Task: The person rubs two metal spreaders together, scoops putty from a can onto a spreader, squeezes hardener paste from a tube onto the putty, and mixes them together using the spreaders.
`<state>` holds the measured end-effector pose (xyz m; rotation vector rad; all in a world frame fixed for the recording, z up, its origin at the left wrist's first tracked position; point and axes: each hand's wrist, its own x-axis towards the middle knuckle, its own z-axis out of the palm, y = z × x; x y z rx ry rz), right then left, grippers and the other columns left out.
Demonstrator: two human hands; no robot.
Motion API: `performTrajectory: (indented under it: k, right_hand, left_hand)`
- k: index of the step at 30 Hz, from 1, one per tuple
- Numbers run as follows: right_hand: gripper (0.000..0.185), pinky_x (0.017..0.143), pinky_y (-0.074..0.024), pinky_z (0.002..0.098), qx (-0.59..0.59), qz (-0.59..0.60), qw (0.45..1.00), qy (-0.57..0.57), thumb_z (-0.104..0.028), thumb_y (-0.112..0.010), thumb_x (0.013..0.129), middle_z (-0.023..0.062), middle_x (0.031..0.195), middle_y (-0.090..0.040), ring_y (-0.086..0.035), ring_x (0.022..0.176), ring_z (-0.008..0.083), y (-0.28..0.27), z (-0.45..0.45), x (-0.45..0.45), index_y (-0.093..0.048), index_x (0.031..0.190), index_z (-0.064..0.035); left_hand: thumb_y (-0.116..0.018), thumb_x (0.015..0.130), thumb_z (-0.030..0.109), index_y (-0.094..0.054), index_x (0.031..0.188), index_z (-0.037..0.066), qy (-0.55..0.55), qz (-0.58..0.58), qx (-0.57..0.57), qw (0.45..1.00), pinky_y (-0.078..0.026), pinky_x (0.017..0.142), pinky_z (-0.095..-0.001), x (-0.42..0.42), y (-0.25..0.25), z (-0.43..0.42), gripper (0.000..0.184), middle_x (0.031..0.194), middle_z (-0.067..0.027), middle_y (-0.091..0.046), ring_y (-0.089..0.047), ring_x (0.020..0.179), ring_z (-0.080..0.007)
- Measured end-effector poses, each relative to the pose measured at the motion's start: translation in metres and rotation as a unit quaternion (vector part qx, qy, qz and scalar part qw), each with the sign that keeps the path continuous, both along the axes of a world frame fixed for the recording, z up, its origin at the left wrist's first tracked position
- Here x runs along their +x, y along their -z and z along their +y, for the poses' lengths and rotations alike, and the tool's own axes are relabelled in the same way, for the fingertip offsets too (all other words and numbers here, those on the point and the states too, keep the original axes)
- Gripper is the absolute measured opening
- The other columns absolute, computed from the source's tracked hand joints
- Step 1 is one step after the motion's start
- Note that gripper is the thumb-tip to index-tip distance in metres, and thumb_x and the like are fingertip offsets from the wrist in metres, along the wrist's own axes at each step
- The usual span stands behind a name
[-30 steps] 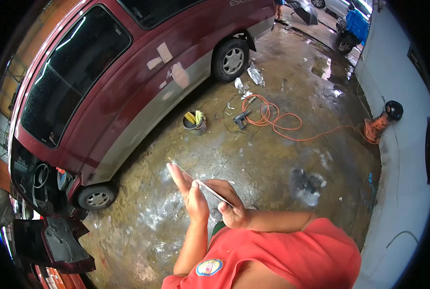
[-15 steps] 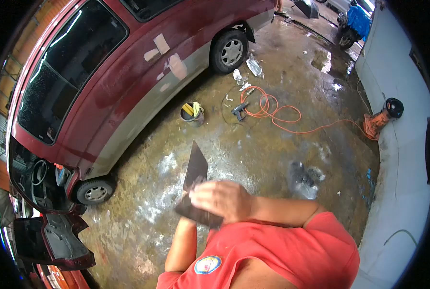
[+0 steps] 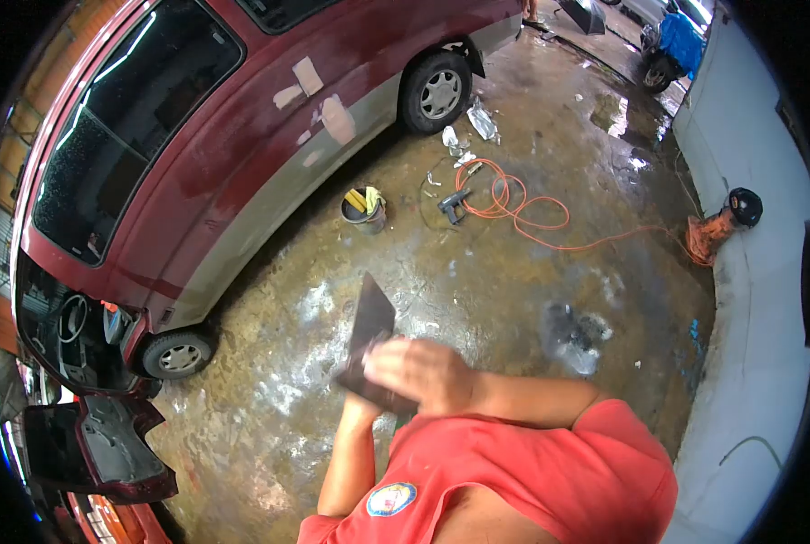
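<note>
My right hand point(image 3: 423, 374) is closed over a thin dark flat sheet point(image 3: 375, 317), its fingers blurred across the middle. One pointed part of the sheet stands up beyond my fingers. Another dark flat part point(image 3: 373, 392) stretches below them toward my shirt; whether the two are one folded piece or two pieces I cannot tell. From below, my left hand point(image 3: 361, 408) comes up against the lower part and seems to hold it, with its fingers mostly hidden behind it. Both hands are close together in front of my chest.
A maroon van point(image 3: 232, 154) with pale patches stands to the left. On the wet floor are a bucket point(image 3: 365, 220) with yellow items, a pistol-shaped tool point(image 3: 454, 208) and an orange hose point(image 3: 550, 243). An orange-and-black object point(image 3: 711, 238) stands by the white wall point(image 3: 749, 299).
The dark sheet has tilted and shifted slightly right and down at its tip. My right fingers have moved a little over it, and my left forearm has moved slightly right.
</note>
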<state>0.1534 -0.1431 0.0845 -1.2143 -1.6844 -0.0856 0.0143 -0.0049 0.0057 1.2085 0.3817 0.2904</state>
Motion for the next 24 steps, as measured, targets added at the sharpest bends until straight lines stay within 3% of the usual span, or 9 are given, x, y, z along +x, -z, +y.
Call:
performTrajectory:
  k: [1, 2, 4, 6, 10, 13, 16, 19, 24]
  right_hand:
    - [0.058, 0.100, -0.0485, 0.0442, 0.008, -0.013, 0.999, -0.029, -0.005, -0.065, 0.069, 0.0122, 0.131, -0.060, -0.058, 0.119, 0.0319, -0.004, -0.003, -0.007, -0.060, 0.127, -0.0040]
    - [0.057, 0.100, -0.0487, 0.0442, 0.014, -0.008, 1.000, 0.014, -0.005, -0.065, 0.070, 0.0125, 0.131, -0.060, -0.058, 0.119, 0.0321, 0.003, 0.000, -0.005, -0.060, 0.127, -0.0039]
    - [0.056, 0.098, -0.0491, 0.0443, 0.032, -0.003, 0.994, 0.100, -0.005, -0.064, 0.071, 0.0130, 0.130, -0.060, -0.058, 0.119, 0.0326, 0.023, 0.018, 0.013, -0.060, 0.126, -0.0036]
    - [0.059, 0.099, -0.0482, 0.0452, -0.057, 0.145, 0.977, 0.149, -0.005, -0.065, 0.071, 0.0146, 0.130, -0.060, -0.058, 0.119, 0.0353, 0.016, 0.021, 0.027, -0.058, 0.130, -0.0026]
    - [0.061, 0.099, -0.0500, 0.0433, -0.009, 0.036, 0.999, 0.006, -0.002, -0.069, 0.063, 0.0143, 0.127, -0.062, -0.059, 0.119, 0.0323, -0.001, -0.003, -0.015, -0.062, 0.124, -0.0023]
    - [0.056, 0.099, -0.0483, 0.0447, 0.009, 0.062, 0.991, 0.116, -0.002, -0.065, 0.071, 0.0123, 0.128, -0.061, -0.058, 0.119, 0.0340, 0.024, 0.016, -0.001, -0.059, 0.126, -0.0026]
    - [0.058, 0.099, -0.0482, 0.0462, -0.057, 0.137, 0.972, 0.184, -0.003, -0.067, 0.069, 0.0150, 0.127, -0.061, -0.059, 0.116, 0.0358, 0.020, 0.020, 0.010, -0.059, 0.127, -0.0017]
    - [0.056, 0.096, -0.0490, 0.0439, -0.029, 0.069, 0.996, 0.044, -0.005, -0.068, 0.070, 0.0166, 0.123, -0.061, -0.059, 0.112, 0.0369, 0.000, -0.002, -0.018, -0.059, 0.126, -0.0032]
    - [0.025, 0.089, -0.0506, 0.0400, -0.076, 0.250, 0.940, 0.219, -0.017, -0.056, 0.100, 0.0164, 0.114, -0.063, -0.062, 0.103, 0.0358, 0.028, 0.037, 0.031, -0.062, 0.115, 0.0014]
  left_hand:
    - [-0.059, 0.095, 0.019, -0.060, 0.125, 0.001, -0.030, 0.035, -0.289, 0.956, -0.048, 0.097, -0.0299, 0.003, -0.007, 0.008, 0.035, 0.113, -0.0072, -0.065, -0.062, 0.111, -0.0221]
    - [-0.058, 0.094, 0.013, -0.058, 0.126, 0.000, -0.018, 0.052, -0.039, 0.998, -0.049, 0.095, -0.0310, 0.004, -0.011, -0.003, 0.035, 0.114, -0.0087, -0.064, -0.061, 0.109, -0.0218]
    - [-0.055, 0.090, 0.001, -0.054, 0.129, 0.000, -0.105, 0.045, 0.345, 0.932, -0.050, 0.095, -0.0330, 0.022, -0.065, -0.038, 0.039, 0.119, -0.0122, -0.062, -0.059, 0.109, -0.0215]
    - [-0.049, 0.083, -0.007, -0.048, 0.137, 0.000, -0.093, 0.040, 0.225, 0.969, -0.042, 0.106, -0.0370, 0.021, -0.058, -0.046, 0.054, 0.134, -0.0158, -0.056, -0.050, 0.131, -0.0247]
    - [-0.062, 0.088, 0.005, -0.056, 0.129, 0.002, 0.003, 0.053, 0.100, 0.994, -0.048, 0.099, -0.0387, 0.001, -0.021, -0.002, 0.041, 0.122, -0.0127, -0.062, -0.059, 0.118, -0.0233]
    - [-0.059, 0.087, 0.004, -0.053, 0.131, -0.002, -0.072, 0.103, 0.314, 0.941, -0.044, 0.104, -0.0393, 0.017, -0.052, -0.031, 0.045, 0.129, -0.0162, -0.060, -0.056, 0.124, -0.0274]
    - [-0.057, 0.085, 0.003, -0.052, 0.132, -0.004, -0.141, 0.017, 0.292, 0.946, -0.044, 0.103, -0.0390, 0.023, -0.048, -0.047, 0.047, 0.128, -0.0181, -0.061, -0.056, 0.124, -0.0289]
    - [-0.053, 0.081, -0.004, -0.049, 0.136, -0.004, 0.033, 0.041, 0.335, 0.941, -0.047, 0.099, -0.0385, 0.001, -0.019, -0.003, 0.055, 0.123, -0.0181, -0.063, -0.060, 0.117, -0.0253]
    - [-0.041, 0.076, -0.010, -0.036, 0.149, -0.004, -0.055, 0.068, 0.206, 0.975, -0.048, 0.102, -0.0347, 0.016, -0.036, -0.051, 0.073, 0.134, -0.0146, -0.058, -0.058, 0.121, -0.0227]
